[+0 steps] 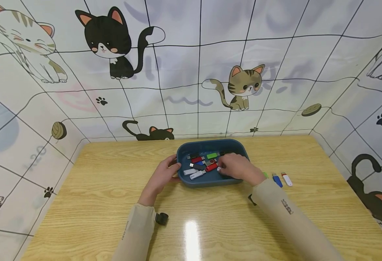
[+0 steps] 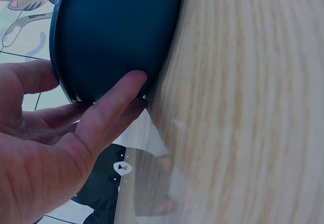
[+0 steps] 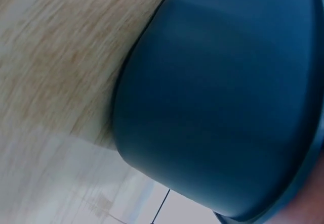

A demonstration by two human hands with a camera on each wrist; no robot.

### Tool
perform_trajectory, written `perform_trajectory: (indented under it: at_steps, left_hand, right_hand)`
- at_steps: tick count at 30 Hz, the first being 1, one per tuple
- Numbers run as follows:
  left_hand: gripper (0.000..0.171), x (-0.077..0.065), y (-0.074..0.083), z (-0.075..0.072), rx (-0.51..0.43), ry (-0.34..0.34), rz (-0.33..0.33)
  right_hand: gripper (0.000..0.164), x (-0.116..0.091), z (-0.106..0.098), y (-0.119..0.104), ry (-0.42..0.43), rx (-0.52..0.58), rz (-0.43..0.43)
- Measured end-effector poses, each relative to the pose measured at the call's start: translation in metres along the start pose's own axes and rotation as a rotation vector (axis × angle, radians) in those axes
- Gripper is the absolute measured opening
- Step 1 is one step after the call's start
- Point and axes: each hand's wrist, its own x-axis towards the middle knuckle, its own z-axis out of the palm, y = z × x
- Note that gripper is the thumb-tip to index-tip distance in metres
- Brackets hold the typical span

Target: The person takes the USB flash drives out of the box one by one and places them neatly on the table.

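Note:
A dark blue plastic basin [image 1: 210, 183] holds several USB flash drives, among them a red one [image 1: 212, 167], a green one [image 1: 212, 156] and a white one [image 1: 197, 175]. My left hand [image 1: 162, 173] rests against the basin's left end; in the left wrist view its extended fingers touch the outer wall and rim. My right hand [image 1: 238, 167] reaches over the right side into the basin, fingers pointing down among the drives. A small white bit shows at its fingertips, and I cannot tell whether they pinch it. The right wrist view shows mostly the basin's outer wall [image 3: 212, 97].
On the wooden table [image 1: 204, 214] right of the basin lie a blue flash drive [image 1: 277, 180], a white and red one [image 1: 287, 179] and a green one [image 1: 265, 175], partly hidden by the right forearm. A cat-print sheet [image 1: 184, 72] stands behind and at both sides.

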Motion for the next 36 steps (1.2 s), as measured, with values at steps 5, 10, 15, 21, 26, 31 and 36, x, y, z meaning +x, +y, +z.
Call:
perform_trajectory:
  at_steps: [5,10,15,21,26,31,36]
  left_hand:
    - [0.049,-0.001,0.001,0.0,0.004,-0.004,-0.002]
    - [0.049,-0.001,0.002,0.0,0.001,-0.009,-0.007]
    - [0.049,-0.001,0.001,0.0,0.0,-0.013,-0.005]
    - [0.048,-0.001,0.002,0.0,0.002,-0.016,-0.001]
    - [0.048,-0.002,0.002,-0.001,0.007,-0.013,-0.001]
    - [0.048,-0.001,0.0,-0.002,0.009,-0.007,0.002]
    - [0.048,0.0,0.0,-0.001,0.008,-0.01,-0.005]
  right_hand:
    - [0.014,0.0,0.0,0.002,0.007,-0.01,-0.07]
    - [0.017,-0.002,0.001,0.003,0.018,-0.021,-0.147]
    - [0.018,-0.004,0.0,0.004,0.032,0.01,-0.178]
    - [0.013,-0.008,-0.004,0.005,0.173,0.073,-0.068]
    - [0.034,-0.011,-0.002,-0.001,0.246,-0.025,0.137]
    - [0.054,-0.014,0.004,-0.009,0.239,-0.149,0.203]
    - [0.054,-0.01,0.01,-0.012,0.261,-0.137,0.216]
